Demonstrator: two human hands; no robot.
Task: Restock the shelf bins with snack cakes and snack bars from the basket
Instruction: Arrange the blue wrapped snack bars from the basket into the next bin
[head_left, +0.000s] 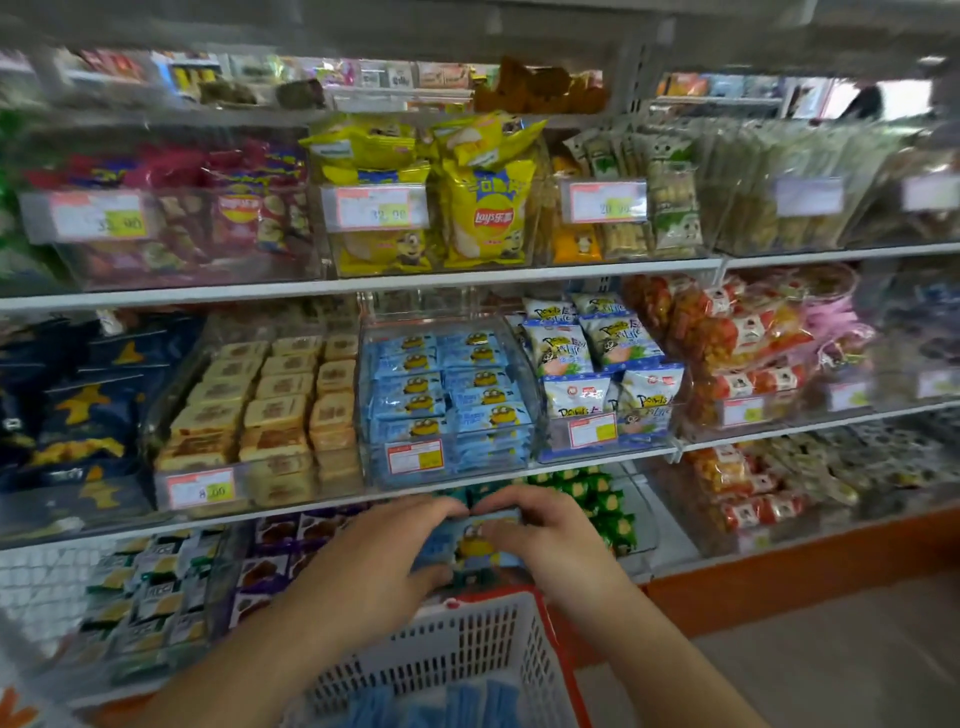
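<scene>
Shelf bins, middle row, left to right: dark blue bags (78, 410) at far left, blurred, count unclear; clear bin of tan snack cakes (270, 410) in three columns; clear bin of blue snack packs (449, 395) in two columns, a red price tag (414, 456) on its front; white-and-blue pouches (597, 364), about seven visible; red-orange bags (737, 353) at right.

Lower centre of frame: two hands held together just below the blue bin. Left hand (384, 551) grips the left side of a stack of blue snack packs (480, 543), fingers curled over the top edge, thumb underneath. Right hand (545, 540) clamps the right side, fingers wrapped over the top, thumb on the front. Number of packs in the stack cannot be told.

Bottom centre: one white basket (457, 654) with red rim, more blue packs (431, 706) inside, about four showing, blurred.
</scene>
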